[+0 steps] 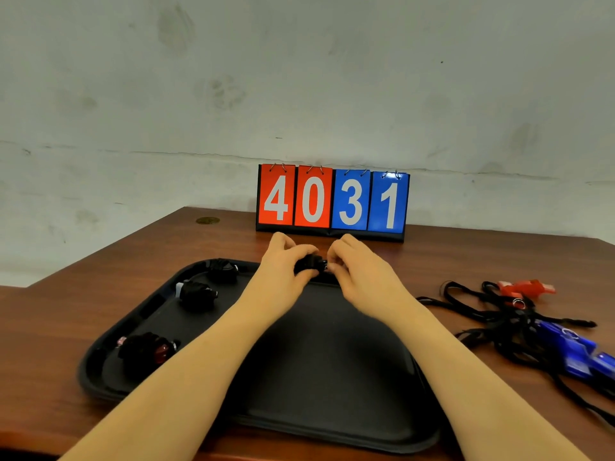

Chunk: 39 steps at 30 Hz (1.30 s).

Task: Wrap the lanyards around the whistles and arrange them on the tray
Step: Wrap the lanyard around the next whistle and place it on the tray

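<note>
Above the far rim of the black tray (pixel 326 377), my left hand (pixel 286 261) grips a whistle wrapped in black lanyard (pixel 309 263). My right hand (pixel 352 266) pinches the bundle's right end with its fingertips. Three wrapped whistles lie along the tray's left side: one at the far corner (pixel 223 268), one just nearer (pixel 198 294), and a dark red one (pixel 148 351) near the front left. On the table to the right, a red whistle (pixel 529 288) and a blue whistle (pixel 579 352) lie in a tangle of loose black lanyards (pixel 499 321).
A flip scoreboard (pixel 332 201) reading 4031 stands at the back of the brown wooden table (pixel 133 261), just beyond my hands. A grey wall rises behind it. A round brass fitting (pixel 207 220) sits in the tabletop at the far left.
</note>
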{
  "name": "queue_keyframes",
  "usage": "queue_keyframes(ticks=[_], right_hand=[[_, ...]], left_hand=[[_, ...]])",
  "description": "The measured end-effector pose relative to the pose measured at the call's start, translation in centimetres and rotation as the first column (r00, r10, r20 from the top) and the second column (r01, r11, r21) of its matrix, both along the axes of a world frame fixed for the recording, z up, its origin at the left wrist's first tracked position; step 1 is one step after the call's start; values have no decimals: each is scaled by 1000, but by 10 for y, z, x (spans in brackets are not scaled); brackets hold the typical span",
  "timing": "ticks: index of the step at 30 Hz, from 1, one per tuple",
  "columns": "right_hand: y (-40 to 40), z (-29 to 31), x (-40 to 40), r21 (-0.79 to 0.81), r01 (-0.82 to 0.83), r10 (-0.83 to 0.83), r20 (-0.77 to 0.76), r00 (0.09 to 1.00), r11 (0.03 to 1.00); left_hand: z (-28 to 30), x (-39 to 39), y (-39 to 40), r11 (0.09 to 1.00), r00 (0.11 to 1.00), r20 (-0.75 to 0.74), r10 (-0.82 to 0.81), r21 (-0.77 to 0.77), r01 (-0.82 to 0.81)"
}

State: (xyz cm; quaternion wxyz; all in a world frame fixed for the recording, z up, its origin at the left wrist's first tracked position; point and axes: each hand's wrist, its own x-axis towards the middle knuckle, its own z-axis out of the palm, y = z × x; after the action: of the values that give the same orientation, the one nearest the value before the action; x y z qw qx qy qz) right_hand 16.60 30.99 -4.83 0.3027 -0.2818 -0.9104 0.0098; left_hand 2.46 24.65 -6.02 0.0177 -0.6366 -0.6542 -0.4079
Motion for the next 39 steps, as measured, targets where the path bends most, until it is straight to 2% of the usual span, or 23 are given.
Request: queue_keyframes(ticks=[4, 8, 13, 18, 23, 29, 32, 39], right_hand=[[0, 0, -2, -32, 17, -16, 47, 999, 999], [-2, 5, -4, -199, 35, -42, -31, 999, 979], [-2, 8, -8, -318, 66, -57, 36, 998, 946], [-2, 9, -17, -440, 58, -75, -22, 997, 896], [-1, 1, -34, -460, 113, -104, 43, 994, 881], [7, -13, -41, -462, 190, -221, -12, 975, 866], [9, -19, -40, -474, 205, -227, 12, 974, 856], [10, -21, -41, -465, 217, -225, 40, 974, 858]], left_hand=[[2, -1, 2, 1000, 999, 30, 19, -18, -19], [9, -4, 3, 998, 994, 87, 59, 8, -60], [13, -13, -1, 994, 994, 88, 67, -95, -59], [13, -25, -8, 982, 993, 79, 83, -175, -68], [6, -35, -7, 967, 993, 40, 107, -236, -95], [-2, -40, 2, 968, 995, 56, 87, -239, -71], [-5, -43, 4, 972, 994, 75, 78, -228, -59], [-4, -44, 12, 974, 998, 18, 56, -222, -51]])
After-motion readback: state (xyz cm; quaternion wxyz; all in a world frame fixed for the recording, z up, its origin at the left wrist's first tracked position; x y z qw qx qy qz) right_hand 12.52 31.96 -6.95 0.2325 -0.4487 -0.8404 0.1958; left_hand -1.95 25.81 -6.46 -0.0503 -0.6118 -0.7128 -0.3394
